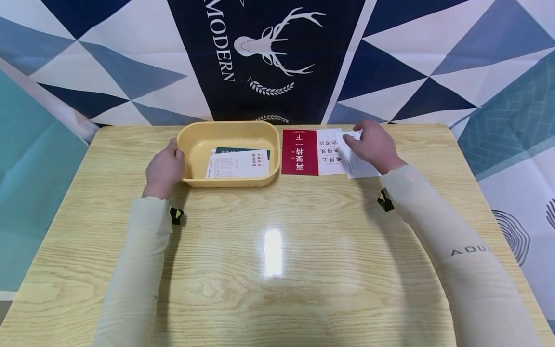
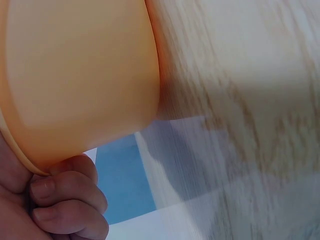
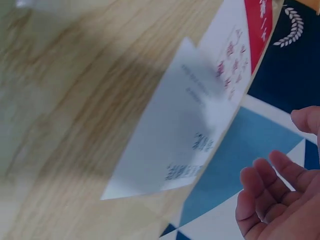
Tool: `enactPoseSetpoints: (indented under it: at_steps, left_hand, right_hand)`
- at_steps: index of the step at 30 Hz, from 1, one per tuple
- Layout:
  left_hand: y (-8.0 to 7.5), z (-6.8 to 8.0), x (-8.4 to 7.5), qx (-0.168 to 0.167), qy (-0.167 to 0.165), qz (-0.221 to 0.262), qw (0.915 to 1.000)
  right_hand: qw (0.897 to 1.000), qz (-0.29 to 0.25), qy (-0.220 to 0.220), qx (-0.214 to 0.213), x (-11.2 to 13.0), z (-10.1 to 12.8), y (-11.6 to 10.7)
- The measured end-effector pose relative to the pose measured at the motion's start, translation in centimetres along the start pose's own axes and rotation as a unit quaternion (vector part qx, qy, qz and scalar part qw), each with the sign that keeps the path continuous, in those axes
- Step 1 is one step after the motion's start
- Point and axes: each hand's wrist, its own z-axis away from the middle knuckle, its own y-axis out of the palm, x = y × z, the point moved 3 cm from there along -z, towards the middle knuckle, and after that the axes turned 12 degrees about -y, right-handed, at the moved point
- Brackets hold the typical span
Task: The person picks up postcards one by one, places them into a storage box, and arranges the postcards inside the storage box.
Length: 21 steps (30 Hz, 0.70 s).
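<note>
Currently the left hand (image 1: 164, 169) grips the left rim of the shallow yellow plastic tub (image 1: 230, 131), fingers curled around its edge. Upper centre of frame — tub rests on the wooden tabletop (image 1: 277, 250), holding printed cards. The right hand (image 1: 374, 144), fingers relaxed — unclenched — touches a white paper card (image 1: 362, 166) beside a red-and-white card (image 1: 300, 152).

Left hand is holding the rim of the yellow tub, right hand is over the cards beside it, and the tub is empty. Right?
Not quite: the tub is not empty. The head view shows cards lying flat in it. The rest stands: the left hand grips the tub's rim, and the right hand is over the cards on the table beside it.
</note>
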Motion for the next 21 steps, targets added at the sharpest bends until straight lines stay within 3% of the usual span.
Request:
enactPoseSetpoints:
  at_steps: [14,21]
  left_hand:
    - [0.1,-0.2,0.2,0.014,-0.008,0.0,0.9999]
    - [0.1,0.0,0.1,0.015,-0.009,0.003,0.9998]
  right_hand:
    - [0.997,-0.004,0.075,0.03,-3.2,0.8,0.0]
    - [0.995,0.029,0.092,0.024,-3.9,1.1,0.4]
